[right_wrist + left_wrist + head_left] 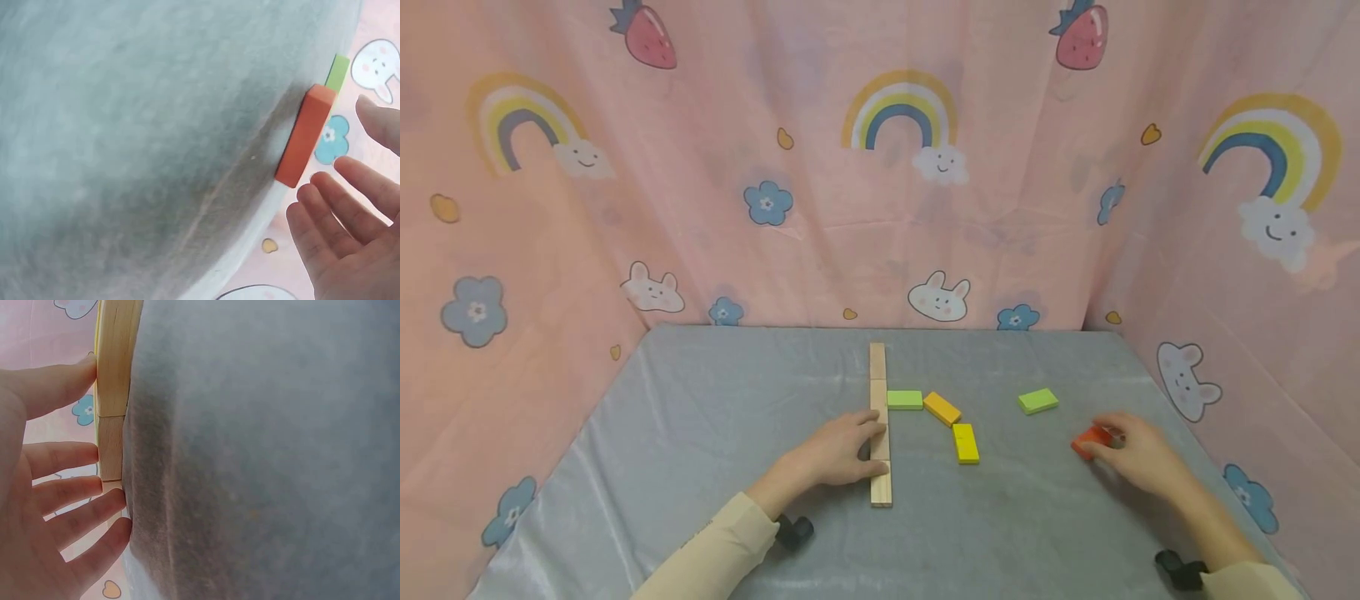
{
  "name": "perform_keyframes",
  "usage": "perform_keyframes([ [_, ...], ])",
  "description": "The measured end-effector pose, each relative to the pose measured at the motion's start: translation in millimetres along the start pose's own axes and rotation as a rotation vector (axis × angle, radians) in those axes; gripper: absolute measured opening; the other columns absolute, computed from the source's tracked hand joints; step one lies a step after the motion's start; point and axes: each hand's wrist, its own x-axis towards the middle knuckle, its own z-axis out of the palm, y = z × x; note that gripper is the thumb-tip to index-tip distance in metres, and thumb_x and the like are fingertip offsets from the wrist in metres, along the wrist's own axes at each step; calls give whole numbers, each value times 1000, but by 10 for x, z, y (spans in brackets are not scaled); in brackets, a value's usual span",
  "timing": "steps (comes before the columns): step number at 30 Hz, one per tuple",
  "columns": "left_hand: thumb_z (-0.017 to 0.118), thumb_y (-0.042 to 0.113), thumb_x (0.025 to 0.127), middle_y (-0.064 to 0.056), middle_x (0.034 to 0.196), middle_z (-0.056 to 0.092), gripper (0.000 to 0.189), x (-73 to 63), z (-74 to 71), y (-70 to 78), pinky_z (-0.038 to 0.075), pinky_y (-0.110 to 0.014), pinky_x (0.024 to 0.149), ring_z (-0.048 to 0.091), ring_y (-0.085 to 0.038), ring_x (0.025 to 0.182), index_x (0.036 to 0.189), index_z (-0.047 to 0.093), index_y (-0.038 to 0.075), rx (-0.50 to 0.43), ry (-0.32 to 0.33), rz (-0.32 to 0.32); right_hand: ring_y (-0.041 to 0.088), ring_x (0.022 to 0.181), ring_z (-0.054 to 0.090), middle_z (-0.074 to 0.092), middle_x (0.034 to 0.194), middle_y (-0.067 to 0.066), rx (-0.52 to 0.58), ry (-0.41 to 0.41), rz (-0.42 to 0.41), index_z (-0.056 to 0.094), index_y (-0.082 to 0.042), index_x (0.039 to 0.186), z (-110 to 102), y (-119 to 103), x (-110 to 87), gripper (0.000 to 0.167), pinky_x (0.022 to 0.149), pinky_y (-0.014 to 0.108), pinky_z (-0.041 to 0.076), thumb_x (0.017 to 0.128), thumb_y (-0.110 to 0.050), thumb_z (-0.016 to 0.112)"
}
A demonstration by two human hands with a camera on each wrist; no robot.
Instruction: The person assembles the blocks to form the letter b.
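A straight row of plain wooden blocks lies end to end on the grey cloth. My left hand rests against its near half, thumb and fingers spread; in the left wrist view the fingertips touch the wood. On the right lies a red block. My right hand is over it, with thumb and fingers spread around it. The right wrist view shows the red block on the cloth, just beyond the relaxed fingertips.
From the row's right side, a green block, an orange block and a yellow block curve toward me. Another green block lies apart, near the red one. Behind the grey cloth hangs a pink patterned curtain.
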Motion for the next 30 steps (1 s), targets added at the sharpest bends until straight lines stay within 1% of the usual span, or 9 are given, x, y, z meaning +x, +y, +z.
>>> perform_keyframes([
  [3, 69, 48, 95, -11, 157, 43, 64, -4, -7, 6, 40, -48, 113, 44, -31, 142, 145, 56, 11, 7, 1, 6, 48, 104, 63, 61, 121, 34, 8, -21, 25, 60, 16, 126, 2, 37, -2, 63, 87, 63, 52, 90, -32, 79],
  [7, 69, 48, 95, -12, 157, 44, 64, -15, -20, 22, 39, -47, 114, 44, -32, 142, 145, 56, 10, 13, 0, 16, 49, 106, 62, 61, 121, 35, 21, -42, 45, 59, 16, 127, 4, 81, -7, 69, 88, 63, 51, 90, -39, 78],
  [11, 69, 48, 95, -12, 156, 44, 64, -15, -23, 28, 40, -48, 113, 44, -32, 142, 145, 56, 10, 14, 0, 17, 45, 104, 63, 62, 120, 32, 14, -43, 45, 60, 15, 126, 29, 123, -11, 75, 86, 61, 51, 86, -46, 80],
  [15, 69, 48, 95, -12, 157, 43, 64, -9, -21, 26, 40, -49, 113, 44, -32, 142, 145, 56, 10, 11, 0, 13, 42, 104, 62, 63, 119, 30, -4, -37, 37, 61, 14, 126, 55, 149, -8, 78, 86, 60, 51, 83, -47, 82],
  [23, 68, 49, 95, -11, 158, 42, 65, -13, -23, 13, 39, -49, 114, 43, -32, 143, 146, 55, 10, 1, -7, 6, 42, 102, 62, 64, 116, 29, -6, -34, 23, 61, 16, 124, 68, 113, 9, 72, 86, 61, 51, 84, -40, 83],
  [30, 68, 49, 95, -12, 157, 43, 65, -13, -26, 13, 39, -48, 114, 43, -32, 142, 146, 55, 10, 5, -1, 14, 39, 101, 63, 63, 118, 28, -8, -35, 14, 63, 13, 123, 107, -34, 7, 69, 85, 58, 52, 85, -41, 82],
])
